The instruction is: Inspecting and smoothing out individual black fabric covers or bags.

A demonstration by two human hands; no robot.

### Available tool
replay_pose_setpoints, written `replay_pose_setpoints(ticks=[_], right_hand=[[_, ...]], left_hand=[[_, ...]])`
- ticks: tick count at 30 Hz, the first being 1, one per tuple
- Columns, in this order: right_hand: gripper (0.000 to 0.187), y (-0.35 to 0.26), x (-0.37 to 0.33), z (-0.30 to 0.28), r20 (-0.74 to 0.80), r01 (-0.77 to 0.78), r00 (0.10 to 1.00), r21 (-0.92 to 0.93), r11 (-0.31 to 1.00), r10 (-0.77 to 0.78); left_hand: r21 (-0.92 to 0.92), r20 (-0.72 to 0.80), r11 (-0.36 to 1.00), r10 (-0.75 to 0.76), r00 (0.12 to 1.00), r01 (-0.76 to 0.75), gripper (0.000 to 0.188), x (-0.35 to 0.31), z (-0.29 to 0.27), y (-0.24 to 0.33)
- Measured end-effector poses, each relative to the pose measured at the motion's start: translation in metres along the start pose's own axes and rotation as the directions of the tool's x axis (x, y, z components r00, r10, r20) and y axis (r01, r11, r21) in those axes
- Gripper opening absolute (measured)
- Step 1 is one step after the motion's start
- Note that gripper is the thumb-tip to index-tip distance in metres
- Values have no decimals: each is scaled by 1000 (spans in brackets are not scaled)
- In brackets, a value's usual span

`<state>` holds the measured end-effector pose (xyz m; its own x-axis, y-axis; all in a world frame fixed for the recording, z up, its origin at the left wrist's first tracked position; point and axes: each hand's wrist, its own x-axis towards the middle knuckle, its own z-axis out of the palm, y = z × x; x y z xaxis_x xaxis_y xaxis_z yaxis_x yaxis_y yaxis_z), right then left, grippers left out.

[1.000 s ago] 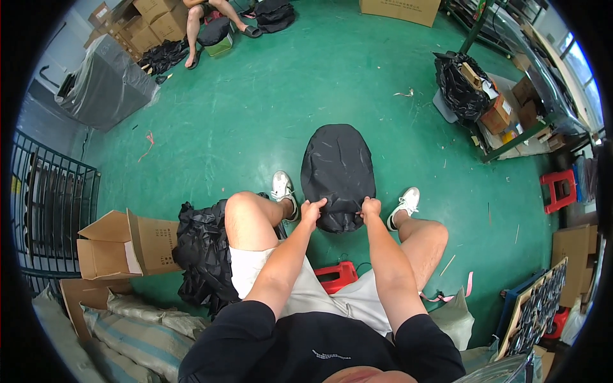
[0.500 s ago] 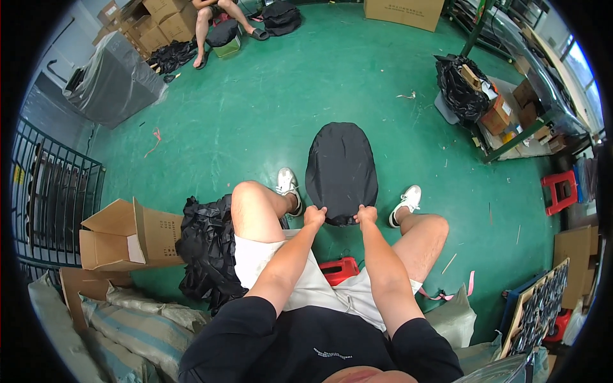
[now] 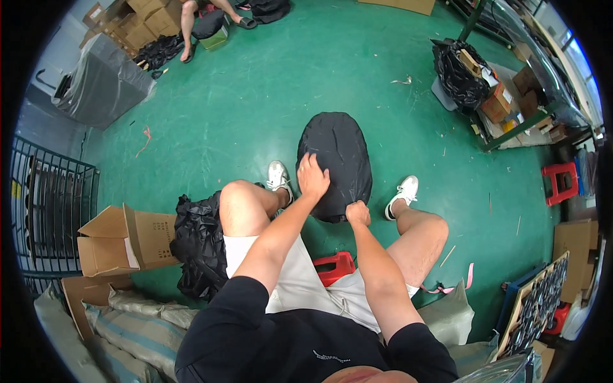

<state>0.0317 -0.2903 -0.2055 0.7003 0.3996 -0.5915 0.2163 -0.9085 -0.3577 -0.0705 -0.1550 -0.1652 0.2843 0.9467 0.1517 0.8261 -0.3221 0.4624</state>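
A black oval fabric cover (image 3: 337,142), pulled smooth over a rounded shape, is in front of me between my feet. What lies under the cloth is hidden. On its left side rests my left hand (image 3: 313,179), open, its fingers stretched out over the fabric. My right hand (image 3: 357,213) is closed on the cover's near right edge, where the cloth creases toward the fingers.
By my left leg lies a heap of black cloth (image 3: 199,239), beside an open cardboard box (image 3: 156,239). A red stool (image 3: 336,268) shows beneath me. Woven sacks (image 3: 137,329) lie lower left. A shelf with boxes (image 3: 511,134) stands right; another person's leg (image 3: 188,29) shows far left.
My left hand has let go of the cover's near edge and moved forward onto its top, fingers spread. My right hand keeps its grip. The view has shifted slightly.
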Motion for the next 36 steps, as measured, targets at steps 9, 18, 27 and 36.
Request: replay_pose_setpoints(ticks=[9, 18, 27, 36], right_hand=[[36, -15, 45, -30, 320, 49, 947, -198, 979, 17], [33, -148, 92, -92, -93, 455, 792, -569, 685, -603], [69, -183, 183, -18, 32, 829, 321, -493, 265, -946], [72, -186, 209, -46, -387, 410, 698, -474, 779, -603]], left_hand=[[207, 253, 954, 161, 954, -216, 83, 24, 71, -20], [199, 242, 954, 174, 954, -225, 83, 26, 64, -16], [152, 295, 966, 156, 943, -207, 84, 30, 65, -3], [122, 309, 975, 142, 940, -188, 84, 34, 61, -11]])
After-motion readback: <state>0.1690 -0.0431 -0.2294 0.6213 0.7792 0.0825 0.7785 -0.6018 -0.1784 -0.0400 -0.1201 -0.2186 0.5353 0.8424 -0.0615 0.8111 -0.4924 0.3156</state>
